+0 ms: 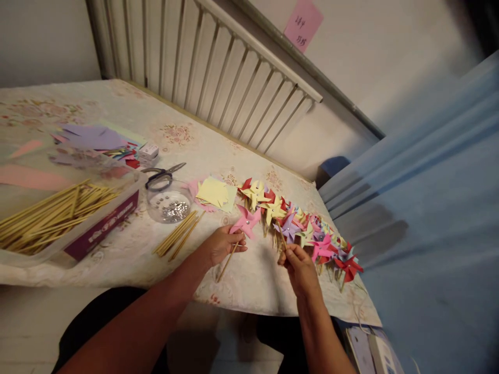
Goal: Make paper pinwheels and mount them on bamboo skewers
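A pink paper pinwheel (246,222) on a wooden stick is pinched in my left hand (226,244), with the stick's lower end slanting down over the tablecloth. Closed around another wooden stick (282,236) is my right hand (299,265); the stick's tip overlaps a purple pinwheel (289,228), and I cannot tell whether they are joined. Finished pinwheels in several colours lie in a row to the right, including a yellow pinwheel (273,209) and a red pinwheel (349,266). Loose wooden sticks (177,236) rest left of my left hand.
A clear round dish (150,210) holds small metal pieces, with scissors (161,177) behind it. Yellow paper squares (213,192) are stacked nearby. At left stands a plastic bin (134,205) of sticks. A white railing (210,62) and blue curtain (429,208) border the table.
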Demonstrator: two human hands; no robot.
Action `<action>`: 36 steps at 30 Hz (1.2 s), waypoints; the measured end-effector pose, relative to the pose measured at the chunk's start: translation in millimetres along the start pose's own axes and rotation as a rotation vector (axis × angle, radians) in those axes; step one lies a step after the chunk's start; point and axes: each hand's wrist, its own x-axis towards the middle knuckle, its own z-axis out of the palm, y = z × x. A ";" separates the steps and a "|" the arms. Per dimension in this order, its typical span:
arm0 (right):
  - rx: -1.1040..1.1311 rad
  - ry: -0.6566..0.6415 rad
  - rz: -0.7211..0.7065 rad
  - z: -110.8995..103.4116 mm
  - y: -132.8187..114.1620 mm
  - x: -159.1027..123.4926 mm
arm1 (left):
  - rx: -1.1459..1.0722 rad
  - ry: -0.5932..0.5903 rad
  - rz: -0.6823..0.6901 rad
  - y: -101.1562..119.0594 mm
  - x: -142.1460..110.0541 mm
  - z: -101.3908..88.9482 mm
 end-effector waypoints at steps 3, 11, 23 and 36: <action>0.124 -0.032 0.084 19.8 12.8 -17.3 | -0.032 0.001 -0.013 -2.1 1.9 -1.5; 0.146 -0.074 0.149 55.2 23.0 -45.4 | -0.050 0.096 0.043 -4.3 3.4 0.2; 0.173 -0.016 0.150 82.7 42.5 -52.6 | 0.048 0.183 0.170 -12.7 6.4 0.7; 0.236 0.006 0.243 97.0 62.1 -55.2 | -0.046 0.244 0.158 -14.0 8.0 0.2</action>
